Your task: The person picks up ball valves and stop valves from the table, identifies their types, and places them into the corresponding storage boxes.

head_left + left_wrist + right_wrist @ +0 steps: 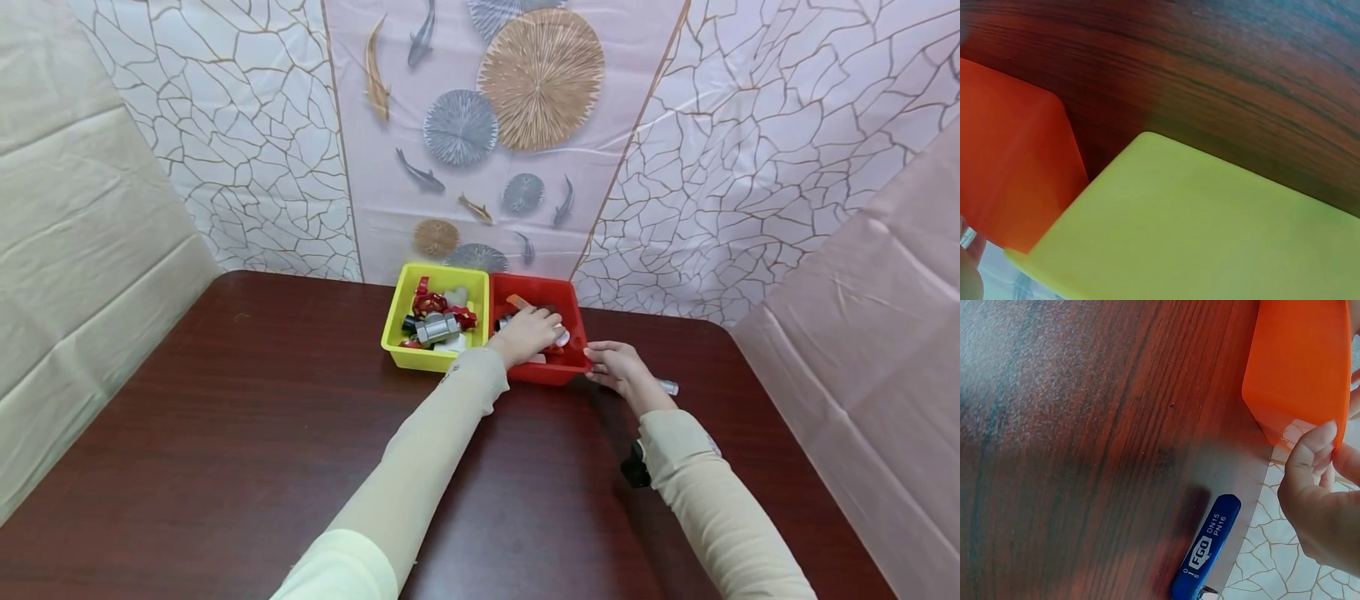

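Observation:
My left hand [527, 332] reaches into the red bin [545, 375], its fingers over the mixed parts there; what lies under the fingertips is hidden. An orange piece [517, 302] and a white round piece [562, 337] show beside the fingers. At the bin's right front corner, my right hand [618, 367] pinches the rim between thumb and fingers, as the right wrist view also shows. Near that hand on the table lies a blue lever handle [1207, 550] with white lettering. Only a sliver of the left hand enters the left wrist view, past the red bin.
A yellow bin [420, 360] stands against the red bin's left side. It holds a grey metal valve-like fitting [437, 329], red-handled parts [429, 302] and other pieces. The dark wooden table [247, 433] spreads in front, with patterned cloth walls [262, 150] behind it.

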Available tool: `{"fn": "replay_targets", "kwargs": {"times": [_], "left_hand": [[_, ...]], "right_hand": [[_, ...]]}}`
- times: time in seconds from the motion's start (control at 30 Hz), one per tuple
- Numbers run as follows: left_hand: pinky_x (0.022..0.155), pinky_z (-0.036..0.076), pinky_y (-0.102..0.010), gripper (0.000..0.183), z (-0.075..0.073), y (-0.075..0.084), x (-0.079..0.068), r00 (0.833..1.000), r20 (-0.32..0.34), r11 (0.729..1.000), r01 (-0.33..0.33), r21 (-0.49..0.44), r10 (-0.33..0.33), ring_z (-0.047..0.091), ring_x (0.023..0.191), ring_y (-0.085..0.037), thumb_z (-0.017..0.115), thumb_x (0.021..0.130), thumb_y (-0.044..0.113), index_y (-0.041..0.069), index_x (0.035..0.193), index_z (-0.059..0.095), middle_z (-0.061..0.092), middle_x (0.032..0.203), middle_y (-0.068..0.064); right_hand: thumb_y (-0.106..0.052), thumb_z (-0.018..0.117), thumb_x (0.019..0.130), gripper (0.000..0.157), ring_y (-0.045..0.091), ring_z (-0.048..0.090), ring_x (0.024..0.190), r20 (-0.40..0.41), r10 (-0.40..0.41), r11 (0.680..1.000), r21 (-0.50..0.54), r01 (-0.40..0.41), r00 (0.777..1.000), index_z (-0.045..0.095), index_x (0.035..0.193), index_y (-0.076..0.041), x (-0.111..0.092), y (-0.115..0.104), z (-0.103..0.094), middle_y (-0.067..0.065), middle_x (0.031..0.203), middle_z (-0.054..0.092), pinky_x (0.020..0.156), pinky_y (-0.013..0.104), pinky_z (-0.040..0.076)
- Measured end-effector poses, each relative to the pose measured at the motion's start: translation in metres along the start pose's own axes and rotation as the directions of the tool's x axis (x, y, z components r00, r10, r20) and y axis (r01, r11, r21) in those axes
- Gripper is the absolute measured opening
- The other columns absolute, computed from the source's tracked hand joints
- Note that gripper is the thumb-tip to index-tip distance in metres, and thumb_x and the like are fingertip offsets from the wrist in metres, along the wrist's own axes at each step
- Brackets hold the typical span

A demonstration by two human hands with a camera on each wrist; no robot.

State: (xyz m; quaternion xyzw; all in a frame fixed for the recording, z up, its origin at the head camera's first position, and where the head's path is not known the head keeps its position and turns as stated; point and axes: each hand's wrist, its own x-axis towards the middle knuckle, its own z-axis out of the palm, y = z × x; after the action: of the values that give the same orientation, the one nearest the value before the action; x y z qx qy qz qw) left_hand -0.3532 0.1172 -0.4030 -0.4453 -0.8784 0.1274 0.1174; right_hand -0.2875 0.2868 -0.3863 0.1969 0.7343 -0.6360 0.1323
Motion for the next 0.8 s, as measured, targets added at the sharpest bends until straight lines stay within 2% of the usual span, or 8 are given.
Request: {"fn": "replay_targets", "kwargs": {"times": [0.3,0.47,0.6,0.73,0.8], "left_hand": [[0.109,0.037,-0.037,0.04,-0.002,-0.006,-0.011,0.999,0.021,0.999,-0.028,-0.028,0.029,0.048,0.126,-0.02,0.055,0.095,0.033,0.021,0.133,0.053,0.052,0.135,-0.002],[0.106,0.04,-0.036,0.041,-0.003,-0.01,-0.016,0.999,-0.015,0.999,-0.044,-0.022,0.044,0.051,0.122,-0.021,0.055,0.093,0.039,0.018,0.129,0.056,0.055,0.13,-0.003],[0.103,0.043,-0.033,0.034,-0.002,-0.012,-0.021,0.999,-0.037,0.999,-0.039,0.013,0.04,0.052,0.12,-0.02,0.054,0.095,0.032,0.019,0.127,0.058,0.056,0.129,-0.001],[0.1,0.045,-0.033,0.033,-0.004,-0.014,-0.025,0.999,-0.034,1.0,-0.006,0.021,0.007,0.052,0.122,-0.018,0.051,0.097,0.019,0.021,0.13,0.056,0.054,0.134,0.001],[0.1,0.046,-0.034,0.036,-0.006,-0.016,-0.028,0.999,-0.031,1.0,0.013,-0.001,-0.013,0.052,0.123,-0.018,0.051,0.097,0.019,0.02,0.133,0.053,0.053,0.135,0.001]], "right_hand": [[-0.01,0.05,0.096,0.047,0.006,0.056,0.056,-0.026,-0.001,1.0,-0.018,0.001,1.0,0.038,0.138,0.006,0.001,0.0,0.001,-0.003,0.078,0.059,0.058,0.019,0.052],[-0.011,0.049,0.096,0.045,0.005,0.056,0.057,-0.044,-0.007,0.999,-0.048,0.005,0.999,0.04,0.138,0.005,0.001,0.0,0.002,0.001,0.087,0.059,0.058,0.018,0.052],[-0.01,0.05,0.096,0.044,0.005,0.054,0.057,-0.046,-0.018,0.998,-0.062,0.015,0.999,0.04,0.136,0.006,0.0,0.0,0.003,0.003,0.092,0.057,0.058,0.017,0.051],[-0.011,0.05,0.096,0.042,0.006,0.053,0.056,-0.045,-0.029,0.997,-0.068,0.026,0.999,0.041,0.133,0.006,-0.001,0.0,0.003,0.002,0.085,0.057,0.057,0.018,0.051],[-0.01,0.051,0.096,0.041,0.006,0.053,0.056,-0.041,-0.033,0.997,-0.068,0.03,0.999,0.042,0.132,0.006,-0.002,-0.001,0.004,0.0,0.081,0.057,0.057,0.018,0.052]]}}
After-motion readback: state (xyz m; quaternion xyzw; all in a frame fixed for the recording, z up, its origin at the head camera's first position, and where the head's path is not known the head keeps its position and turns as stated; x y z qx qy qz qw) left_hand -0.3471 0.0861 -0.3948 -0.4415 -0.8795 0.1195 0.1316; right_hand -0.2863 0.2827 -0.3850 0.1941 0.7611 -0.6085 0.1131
